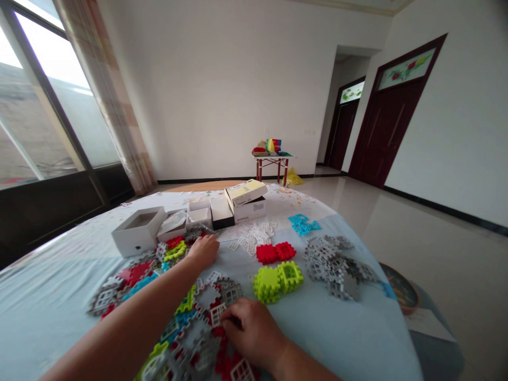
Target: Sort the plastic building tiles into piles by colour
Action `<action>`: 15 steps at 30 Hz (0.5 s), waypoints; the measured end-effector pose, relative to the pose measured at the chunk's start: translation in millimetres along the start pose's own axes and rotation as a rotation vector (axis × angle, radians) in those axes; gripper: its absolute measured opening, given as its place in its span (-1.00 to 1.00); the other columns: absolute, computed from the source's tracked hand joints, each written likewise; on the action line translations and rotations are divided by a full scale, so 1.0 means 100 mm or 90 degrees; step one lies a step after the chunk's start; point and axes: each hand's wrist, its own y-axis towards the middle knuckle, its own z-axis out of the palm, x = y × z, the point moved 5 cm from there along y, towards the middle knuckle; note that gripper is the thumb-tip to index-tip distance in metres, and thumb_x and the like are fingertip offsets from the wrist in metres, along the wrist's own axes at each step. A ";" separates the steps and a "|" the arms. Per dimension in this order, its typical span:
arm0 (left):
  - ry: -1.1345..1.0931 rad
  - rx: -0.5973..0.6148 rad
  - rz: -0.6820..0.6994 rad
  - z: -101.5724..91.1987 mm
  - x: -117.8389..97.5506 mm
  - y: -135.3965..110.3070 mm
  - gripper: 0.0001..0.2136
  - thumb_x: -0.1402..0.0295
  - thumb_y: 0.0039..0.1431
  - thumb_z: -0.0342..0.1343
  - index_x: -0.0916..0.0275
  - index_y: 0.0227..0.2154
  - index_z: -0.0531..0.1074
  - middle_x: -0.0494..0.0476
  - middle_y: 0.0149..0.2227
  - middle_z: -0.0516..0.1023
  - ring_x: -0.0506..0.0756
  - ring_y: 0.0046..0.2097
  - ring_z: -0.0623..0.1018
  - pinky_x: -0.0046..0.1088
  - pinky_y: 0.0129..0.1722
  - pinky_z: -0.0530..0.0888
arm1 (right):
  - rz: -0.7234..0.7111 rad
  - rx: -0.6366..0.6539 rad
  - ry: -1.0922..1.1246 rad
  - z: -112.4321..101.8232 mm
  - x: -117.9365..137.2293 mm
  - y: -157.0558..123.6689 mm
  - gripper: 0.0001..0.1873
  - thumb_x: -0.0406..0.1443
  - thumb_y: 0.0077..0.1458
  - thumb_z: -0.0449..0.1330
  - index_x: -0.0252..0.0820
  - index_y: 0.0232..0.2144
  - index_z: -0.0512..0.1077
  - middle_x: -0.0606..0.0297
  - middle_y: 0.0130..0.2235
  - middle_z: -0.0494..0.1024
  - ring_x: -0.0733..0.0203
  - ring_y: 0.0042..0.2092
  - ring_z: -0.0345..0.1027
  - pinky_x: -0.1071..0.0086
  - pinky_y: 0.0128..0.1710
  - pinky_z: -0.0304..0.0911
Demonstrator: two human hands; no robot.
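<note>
A mixed heap of plastic building pieces with toothed edges [194, 336] lies before me. My right hand [254, 328] is closed at the heap's right side, thumb and fingers pinched at the edge of a small white window-frame piece [217, 314]. Farther off, my left hand [204, 250] reaches over the heap's far end, by dark grey pieces [195, 233]; its fingertips are too hidden to show what they touch. Sorted groups lie to the right: lime green pieces [268, 284], red pieces [266, 254], white window frames [254, 235], blue pieces [304, 224] and grey pieces [331, 262].
Behind the heap stand an open white box [138, 230], smaller boxes [198, 213] and a white box [250, 210] with a yellow-and-white box [246, 191] tilted on it. A pale cloth [357, 338] covers the round table. A small table [273, 156] stands by the wall.
</note>
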 end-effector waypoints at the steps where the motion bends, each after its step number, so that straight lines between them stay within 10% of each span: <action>1: -0.025 -0.018 -0.005 -0.01 0.01 -0.02 -0.83 0.38 -0.01 0.08 0.34 -0.34 0.41 0.20 -0.17 0.42 0.15 -0.07 0.38 -0.12 -0.04 0.27 | 0.000 0.002 -0.001 0.01 0.00 0.00 -0.81 -0.30 0.04 0.06 -0.13 -0.34 0.48 0.30 -0.34 0.52 0.30 -0.30 0.37 0.53 -0.30 0.15; 8: -0.327 -0.166 -0.105 -0.19 0.23 -0.11 -0.88 0.38 -0.13 0.03 0.26 -0.52 0.43 0.17 -0.31 0.46 0.16 -0.18 0.42 -0.28 -0.14 0.30 | 0.000 -0.003 0.008 0.04 -0.03 -0.01 -0.81 -0.30 0.04 0.07 -0.11 -0.33 0.48 0.31 -0.33 0.53 0.30 -0.28 0.38 0.53 -0.29 0.15; 15: -0.751 -0.151 -0.231 -0.15 0.34 -0.15 -0.66 0.14 -0.18 0.10 0.33 -0.39 0.42 0.10 -0.51 0.47 0.04 -0.47 0.47 -0.46 -0.48 0.36 | -0.002 -0.003 0.020 0.02 0.00 0.00 -0.81 -0.33 0.03 0.06 -0.11 -0.34 0.48 0.33 -0.33 0.53 0.32 -0.29 0.38 0.55 -0.29 0.14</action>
